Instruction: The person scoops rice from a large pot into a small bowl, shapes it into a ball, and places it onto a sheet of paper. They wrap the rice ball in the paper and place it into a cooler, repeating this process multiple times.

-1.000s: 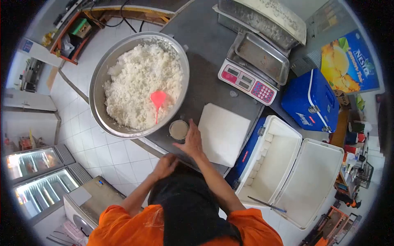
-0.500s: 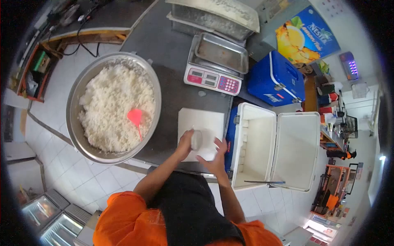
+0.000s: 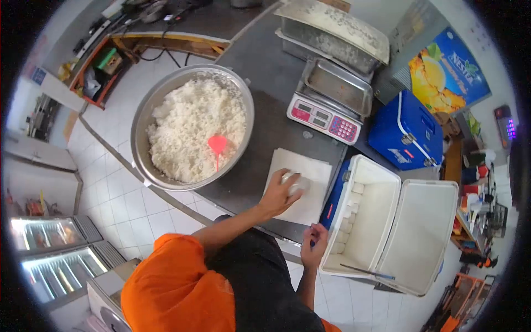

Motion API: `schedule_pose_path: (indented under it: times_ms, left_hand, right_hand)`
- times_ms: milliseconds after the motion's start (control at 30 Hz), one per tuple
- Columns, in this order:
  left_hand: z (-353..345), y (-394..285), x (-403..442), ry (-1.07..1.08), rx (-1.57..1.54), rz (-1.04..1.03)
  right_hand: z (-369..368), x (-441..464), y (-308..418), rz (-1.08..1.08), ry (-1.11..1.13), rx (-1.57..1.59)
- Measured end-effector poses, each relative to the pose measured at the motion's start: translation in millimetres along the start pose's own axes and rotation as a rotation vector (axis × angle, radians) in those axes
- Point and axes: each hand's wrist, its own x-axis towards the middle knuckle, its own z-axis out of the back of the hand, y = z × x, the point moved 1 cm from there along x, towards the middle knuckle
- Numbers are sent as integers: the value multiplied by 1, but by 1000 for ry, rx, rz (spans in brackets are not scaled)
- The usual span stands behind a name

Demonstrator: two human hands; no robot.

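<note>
A small round, pale cup-like thing [image 3: 296,182] is in my left hand [image 3: 278,195], whose fingers wrap around it. It is partly hidden and slightly blurred, over a stack of white paper sheets [image 3: 310,213] on the dark counter. My right hand [image 3: 314,246] is at the counter's front edge beside the open cooler [image 3: 362,166], its fingers curled together; what they hold, if anything, I cannot make out. White wrapped packs [image 3: 345,224] line the cooler's left inner side. To the left, a large metal basin [image 3: 138,127] holds cooked rice [image 3: 191,127] with a red scoop [image 3: 217,145] resting on it.
Behind the paper stands a digital scale [image 3: 323,120] bearing a metal tray [image 3: 340,86]. A closed blue cooler [image 3: 406,130] is to its right, and rice-smeared metal containers [image 3: 332,33] stand at the back. The open cooler's lid [image 3: 420,232] leans out to the right.
The view has shifted, so the surroundings sit further right and lower. My right hand has drawn back from over the paper to the counter edge, its spread fingers now curled. My left hand keeps the cup.
</note>
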Motion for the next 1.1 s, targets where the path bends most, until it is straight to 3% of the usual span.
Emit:
schedule_pose_path:
  times_ms: [33, 100, 167, 233, 267, 333, 367, 433, 533, 600, 667, 800, 867, 900, 933, 1000, 1033, 1100]
  left_hand:
    - [20, -1, -16, -60, -80, 166]
    - [51, 18, -55, -114, -69, 276]
    - [67, 48, -109, -150, -385, 690]
    - [97, 74, -154, -130, -453, 1044]
    - [112, 82, -169, -153, -466, 1043]
    - [136, 92, -194, -548, -1384, 1305]
    - [145, 94, -195, -567, -1404, 1298]
    - [180, 101, -197, -712, -1521, 1107]
    - [223, 105, -178, -879, -1517, 1050]
    - [241, 114, -179, -834, -1550, 1037]
    - [246, 134, -185, -815, -1577, 1183]
    - [270, 139, -188, -895, -1606, 1226]
    - [279, 152, -203, -982, -1531, 1170]
    - [283, 166, -207, -1121, -1479, 1243]
    - [302, 173, -202, -1129, -1480, 1245]
    - [351, 184, -187, -1224, -1021, 1157]
    - [361, 192, -178, -1231, -1013, 1160]
    - [371, 201, -157, -927, -924, 1089]
  right_hand:
    - [-11, 18, 17, 28, 1, 5]
    - [-42, 54, 74, 165, 69, 11]
    - [-84, 76, 146, 340, 217, 8]
    - [-145, 85, 195, 561, 325, -70]
    - [-180, 88, 210, 714, 352, -147]
    - [-254, 92, 221, 764, 523, -641]
    - [-281, 96, 208, 784, 535, -652]
    - [-335, 101, 182, 788, 703, -979]
    - [-357, 124, 183, 710, 724, -1012]
    - [-359, 137, 195, 711, 769, -1096]
    - [-365, 150, 240, -90, 1020, -1218]
    - [-372, 149, 273, 7, 1159, -1213]
    - [-378, 123, 311, 491, 1083, -1272]
    - [-387, 105, 317, 490, 1092, -1279]
    - [-403, 81, 322, 566, 1040, -1226]
    - [-432, 48, 309, 645, 994, -1161]
    - [-448, 40, 284, 667, 919, -1142]
    - [-461, 27, 268, 694, 854, -1115]
